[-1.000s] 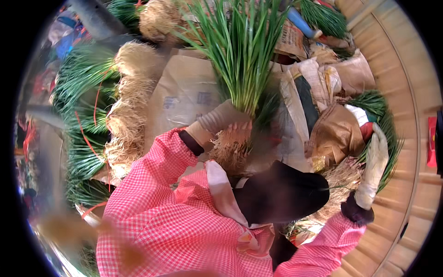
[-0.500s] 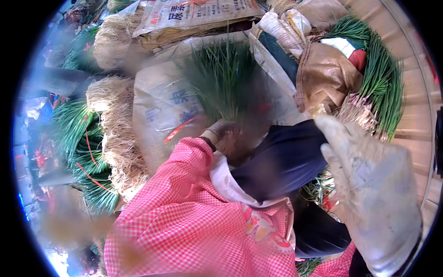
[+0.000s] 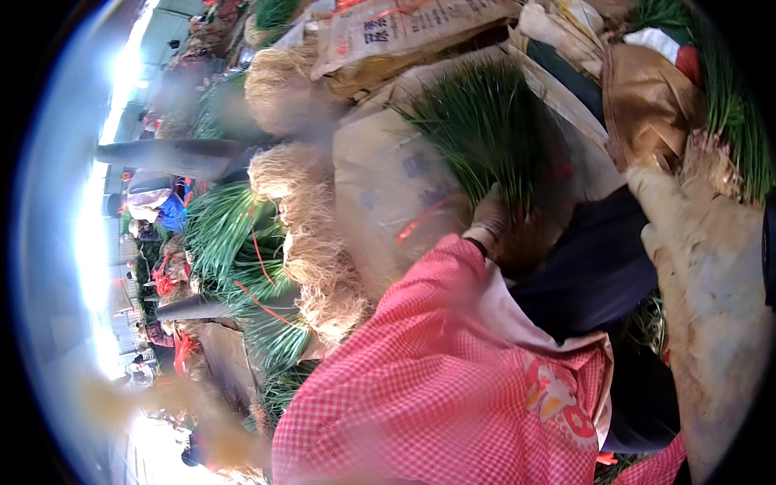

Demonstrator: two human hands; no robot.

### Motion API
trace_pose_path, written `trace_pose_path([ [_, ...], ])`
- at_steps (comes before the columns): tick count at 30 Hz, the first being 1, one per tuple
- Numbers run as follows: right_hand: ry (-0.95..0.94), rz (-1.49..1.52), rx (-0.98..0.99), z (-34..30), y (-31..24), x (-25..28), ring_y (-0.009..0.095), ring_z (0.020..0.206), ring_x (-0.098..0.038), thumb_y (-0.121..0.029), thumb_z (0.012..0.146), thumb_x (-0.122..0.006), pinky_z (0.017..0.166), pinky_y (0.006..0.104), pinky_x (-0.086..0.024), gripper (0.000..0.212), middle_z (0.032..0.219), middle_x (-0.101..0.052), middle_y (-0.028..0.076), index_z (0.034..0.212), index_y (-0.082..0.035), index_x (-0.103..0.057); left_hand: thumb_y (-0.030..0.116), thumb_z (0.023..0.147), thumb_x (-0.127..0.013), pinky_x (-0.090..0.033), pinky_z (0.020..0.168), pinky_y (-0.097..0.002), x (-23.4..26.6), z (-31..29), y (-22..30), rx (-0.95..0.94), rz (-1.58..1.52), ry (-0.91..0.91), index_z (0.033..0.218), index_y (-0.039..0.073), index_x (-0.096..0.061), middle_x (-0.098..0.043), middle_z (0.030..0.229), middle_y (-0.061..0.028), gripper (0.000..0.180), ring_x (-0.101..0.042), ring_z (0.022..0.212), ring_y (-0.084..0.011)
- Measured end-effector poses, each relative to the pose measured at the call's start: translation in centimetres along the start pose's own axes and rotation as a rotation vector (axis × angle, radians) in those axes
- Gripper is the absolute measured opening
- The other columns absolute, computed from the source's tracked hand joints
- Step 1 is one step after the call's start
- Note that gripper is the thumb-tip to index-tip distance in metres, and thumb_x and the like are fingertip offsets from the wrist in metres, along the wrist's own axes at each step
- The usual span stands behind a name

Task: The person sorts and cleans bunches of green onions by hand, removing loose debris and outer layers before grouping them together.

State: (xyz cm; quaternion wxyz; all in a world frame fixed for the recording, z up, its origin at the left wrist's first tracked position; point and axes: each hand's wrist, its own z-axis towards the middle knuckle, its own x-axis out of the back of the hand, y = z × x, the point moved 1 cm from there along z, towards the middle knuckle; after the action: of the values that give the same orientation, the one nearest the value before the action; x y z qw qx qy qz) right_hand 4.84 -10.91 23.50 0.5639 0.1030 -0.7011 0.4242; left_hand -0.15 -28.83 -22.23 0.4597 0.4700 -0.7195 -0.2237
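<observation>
A bunch of green spring onions (image 3: 485, 129) lies with its leaves fanned away from me over a pale woven sack (image 3: 388, 170). My left hand (image 3: 489, 218), in a light glove below a pink checked sleeve, is closed around the lower stems. The roots beside it are dark and blurred. At the right, close to the camera, my right hand (image 3: 703, 267) wears a large, dirty off-white glove. Its thumb stands apart from the stretched fingers, and nothing shows in it. A red strip (image 3: 430, 217) rests on the sack left of the bunch.
Bundled spring onions (image 3: 222, 226) with red ties are stacked on the left, their tan roots (image 3: 311, 234) toward me. Printed sacks (image 3: 404, 32) lie at the back. A brown bag (image 3: 651, 105) and more onions (image 3: 731, 113) are at the right. My dark trouser leg (image 3: 594, 259) is beneath.
The view has swung left, so everything sits further right in the picture and more of the far left shows. My left hand still grips the bunch; the leaves look sharper now.
</observation>
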Motion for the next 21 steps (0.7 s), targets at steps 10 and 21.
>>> trace_pose_path([
  [10, 0.069, -0.002, -0.142, -4.0, 1.6, 2.9, 0.019, 0.075, -0.061, -0.014, 0.089, -0.05, 0.067, 0.0251, -0.048, 0.027, 0.107, -0.059, 0.014, 0.112, 0.001, -0.055, 0.033, 0.08, -0.061, -0.04, 0.093, -0.0364, -3.1, 6.1, -3.1, -0.224, 0.16, -0.07, 0.124, 0.002, -0.044, -0.051, 0.122, -0.0188, 0.057, -0.05, 0.113, -0.0296],
  [21, 0.678, 0.173, -0.888, -19.6, 16.9, 4.9, 0.027, 0.111, -0.051, -0.031, 0.088, -0.053, 0.096, 0.0359, -0.04, 0.043, 0.118, -0.055, 0.016, 0.121, -0.004, -0.052, 0.028, 0.072, -0.071, -0.045, 0.082, -0.0364, 7.1, 5.6, 8.2, -0.365, 0.299, -0.011, 0.115, 0.001, -0.052, -0.059, 0.106, -0.0182, 0.054, -0.058, 0.094, -0.0295],
])
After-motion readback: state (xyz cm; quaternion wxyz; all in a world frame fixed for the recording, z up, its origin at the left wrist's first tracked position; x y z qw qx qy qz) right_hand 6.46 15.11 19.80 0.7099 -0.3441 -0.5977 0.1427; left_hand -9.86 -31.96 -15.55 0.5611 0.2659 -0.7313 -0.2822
